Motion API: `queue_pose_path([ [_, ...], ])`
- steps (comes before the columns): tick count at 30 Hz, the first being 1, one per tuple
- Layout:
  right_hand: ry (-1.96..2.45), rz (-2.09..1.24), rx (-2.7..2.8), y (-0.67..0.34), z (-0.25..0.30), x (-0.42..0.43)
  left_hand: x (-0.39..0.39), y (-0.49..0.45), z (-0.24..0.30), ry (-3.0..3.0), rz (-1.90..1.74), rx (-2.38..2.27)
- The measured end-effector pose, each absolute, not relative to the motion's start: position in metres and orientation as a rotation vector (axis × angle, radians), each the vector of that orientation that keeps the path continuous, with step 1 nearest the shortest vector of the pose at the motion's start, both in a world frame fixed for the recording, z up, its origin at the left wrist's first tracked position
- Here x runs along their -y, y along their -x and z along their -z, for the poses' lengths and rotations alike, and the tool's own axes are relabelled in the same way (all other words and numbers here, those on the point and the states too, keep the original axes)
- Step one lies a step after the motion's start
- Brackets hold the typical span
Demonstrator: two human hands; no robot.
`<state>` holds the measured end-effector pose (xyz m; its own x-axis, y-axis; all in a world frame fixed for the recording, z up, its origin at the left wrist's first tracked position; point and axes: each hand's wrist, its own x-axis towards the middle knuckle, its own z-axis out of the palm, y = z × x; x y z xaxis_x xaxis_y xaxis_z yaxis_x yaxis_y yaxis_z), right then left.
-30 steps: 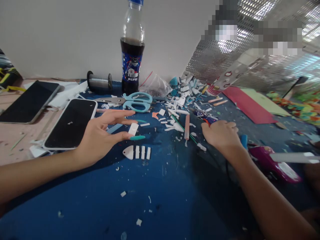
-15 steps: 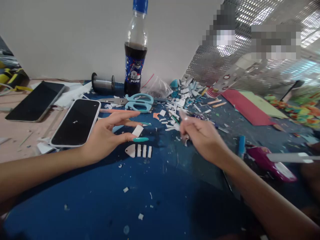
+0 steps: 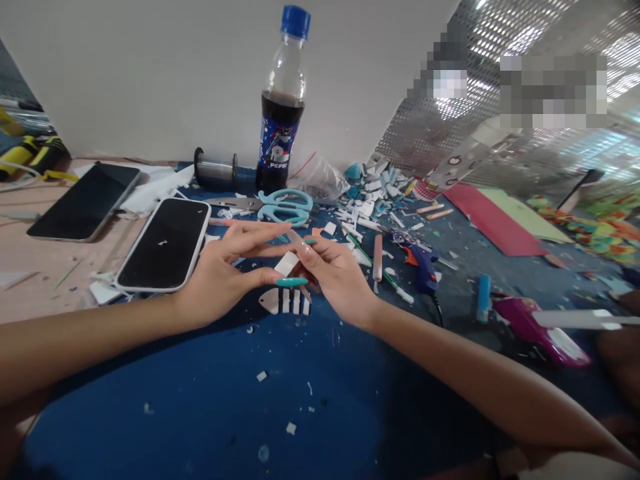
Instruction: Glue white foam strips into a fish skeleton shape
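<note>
L hand (image 3: 215, 273) has a small white pc (image 3: 286, 264) pinched btwn thumb and fingertips, opening only about as wide as the pc; other fingers loosely out. R hand (image 3: 345, 277) is right up at the same pc, thumb and fingers nearly together. Can't tell if R actually touches it or grips smth else; fingers overlap there.

Pc is held up off the desk (image 3: 200, 400), in front of the scissors (image 3: 285, 207), just beyond a short row on the surface: rounded end pc (image 3: 270, 301) w/ a hole, plus slim white strips (image 3: 297, 302) lined up next to it. Glue gun (image 3: 425, 267) lies to the R, near the R hand but not in it.

Handling: prob. v. light, fairly stiff, like foam board or thin plastic; mat'l can't be confirmed. Might dent or snap if squeezed hard, and smooth faces could slip, esp. w/ long nails. Best hold: opp. edges, light pinch, finger pads not nails, flat faces left free. Thin strips look more fragile; take by the ends.
</note>
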<state>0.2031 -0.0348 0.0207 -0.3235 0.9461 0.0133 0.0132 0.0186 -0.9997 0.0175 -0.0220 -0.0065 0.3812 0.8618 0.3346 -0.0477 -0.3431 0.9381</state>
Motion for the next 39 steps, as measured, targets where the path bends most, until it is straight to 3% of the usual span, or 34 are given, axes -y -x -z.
queue_pose_path([
  [12,1.167,-1.177,1.674,-0.216,-0.022,0.039,0.021,-0.018,0.009,-1.823,-1.097,-0.721],
  [17,1.321,-0.871,1.942,-0.242,-0.026,0.042,0.017,-0.017,0.007,-1.906,-1.187,-0.799],
  [24,1.535,-0.516,2.381,-0.268,-0.018,0.05,0.031,-0.017,0.006,-2.712,-1.231,-0.558],
  [28,1.524,-0.476,2.535,-0.271,-0.014,0.051,0.045,-0.024,0.006,-3.01,-1.104,-0.378],
  [39,1.58,-0.411,2.632,-0.271,-0.01,0.052,0.046,-0.028,0.012,-2.946,-0.838,-0.369],
])
